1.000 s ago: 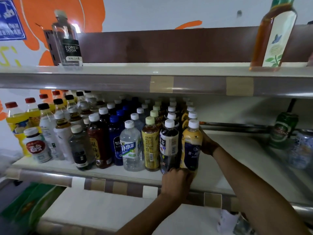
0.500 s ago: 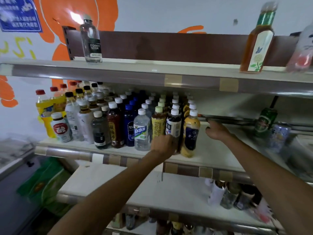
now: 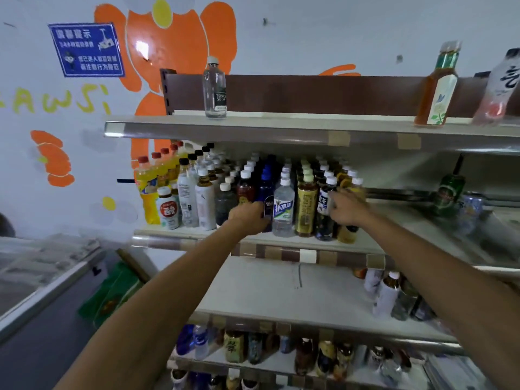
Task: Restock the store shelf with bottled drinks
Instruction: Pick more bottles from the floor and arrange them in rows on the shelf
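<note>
My left fingers [image 3: 259, 211] wrap the dark blue plastic bottle [image 3: 266, 188] just left of the clear white-capped water bottle [image 3: 283, 209]. It is likely full, heavy and slick (grip mid-body, not the cap). Whether my right fingers [image 3: 337, 200] grip anything, I cannot tell.

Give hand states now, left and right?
Left hand: grips the dark blue bottle.
Right hand: against the yellow bottle; grip cannot be told.

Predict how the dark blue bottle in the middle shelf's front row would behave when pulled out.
The dark blue bottle is capped, so probably full and heavy for its size. Tall and narrow, it would likely tip if pushed near the top. Packed tight beside the clear water bottle, it may drag that along.
</note>
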{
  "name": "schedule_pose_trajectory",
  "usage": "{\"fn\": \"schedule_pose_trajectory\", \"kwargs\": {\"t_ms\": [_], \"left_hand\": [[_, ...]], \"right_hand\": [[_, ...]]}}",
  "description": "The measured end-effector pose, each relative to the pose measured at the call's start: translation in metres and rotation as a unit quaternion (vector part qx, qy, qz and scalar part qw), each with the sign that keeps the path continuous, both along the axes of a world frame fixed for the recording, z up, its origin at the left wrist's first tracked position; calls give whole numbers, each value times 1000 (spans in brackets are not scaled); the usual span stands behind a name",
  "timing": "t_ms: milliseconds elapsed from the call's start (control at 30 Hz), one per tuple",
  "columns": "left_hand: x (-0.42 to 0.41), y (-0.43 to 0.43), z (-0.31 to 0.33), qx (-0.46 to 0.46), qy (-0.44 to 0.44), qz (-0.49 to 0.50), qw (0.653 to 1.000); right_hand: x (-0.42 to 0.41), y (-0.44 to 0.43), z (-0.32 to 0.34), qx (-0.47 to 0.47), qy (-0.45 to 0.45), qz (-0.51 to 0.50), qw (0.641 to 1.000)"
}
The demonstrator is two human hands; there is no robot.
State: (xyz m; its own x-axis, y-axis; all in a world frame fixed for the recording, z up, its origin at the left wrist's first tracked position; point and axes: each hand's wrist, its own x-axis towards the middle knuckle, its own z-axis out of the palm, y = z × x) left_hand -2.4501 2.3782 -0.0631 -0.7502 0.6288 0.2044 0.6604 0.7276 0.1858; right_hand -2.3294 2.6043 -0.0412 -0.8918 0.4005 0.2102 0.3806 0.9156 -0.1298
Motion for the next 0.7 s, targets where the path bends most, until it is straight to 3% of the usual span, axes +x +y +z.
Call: {"fn": "schedule_pose_trajectory", "kwargs": {"t_ms": [333,700], "left_hand": [[5,-105,6,-7,-24,-25,999],[-69,-139,-19,5,-43,-17,999]], "right_hand": [[-18,-142,8,-72,-50,25,996],[-107,-196,-2,-66,-45,42,996]]}}
